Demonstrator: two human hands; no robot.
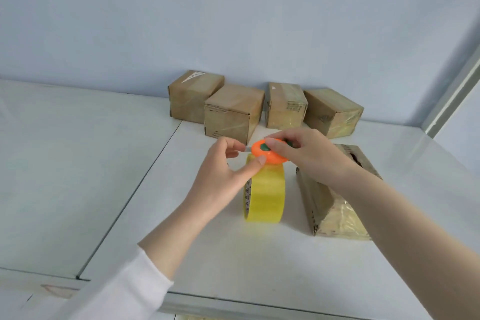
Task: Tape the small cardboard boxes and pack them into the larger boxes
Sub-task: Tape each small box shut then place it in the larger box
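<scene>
Right hand (306, 156) grips the orange cutter (271, 155), long axis 3-to-9 o'clock, blade pointing 9, above the upright tape roll (267, 197); left hand (220, 174) curls at the blade, hold unclear.

Mid-frame, the right grip (309, 156) holds an orange cutter (262, 154) atop an upright yellow tape roll (267, 197), while the left grip (223, 179) pinches the cutter's tip. Four small boxes (233, 112) line the surface (233, 254) behind.

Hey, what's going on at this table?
A person is at a tape roll standing on edge. The right hand grips an orange cutter above it; the left hand has its thumb on the roll, fingers curled at the cutter's tip. Four boxes line the wall, a fifth box lies beside the roll.
</scene>
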